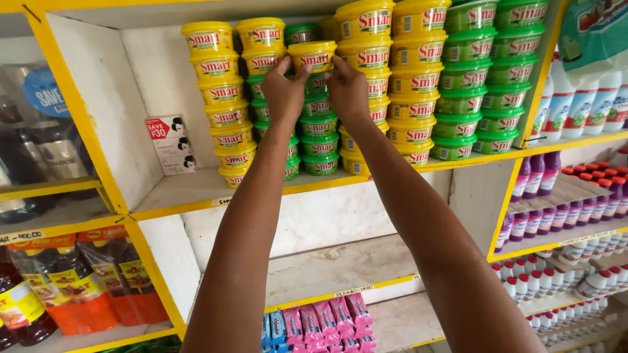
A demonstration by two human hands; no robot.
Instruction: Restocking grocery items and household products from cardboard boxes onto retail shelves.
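Yellow tub: round, shallow yellow plastic tub (313, 55) with a lidded rim and a red-and-white label band on its side; it is sitting on top of a stack of green tubs in the upper shelf bay.
Left hand: left hand (284, 90) is gripping the yellow tub's left side, thumb reaching up to the rim.
Right hand: right hand (347, 89) is gripping the tub's right side, fingertips pressing on the rim.
Supporting stack: column of round green plastic tubs (320, 144) is standing directly beneath the held tub.
Left neighbours: two columns of matching yellow tubs (226, 104) are standing just beside the left hand.
Right neighbours: taller yellow columns (413, 72) and green columns (487, 78) are filling the right of the bay.
Shelf: white board with a yellow painted edge (196, 189) is bearing all the stacks.
Small box: white and red carton (171, 145) is leaning against the bay's left wall.
Lower bay: pink sachets (330, 320) are hanging below the arms.
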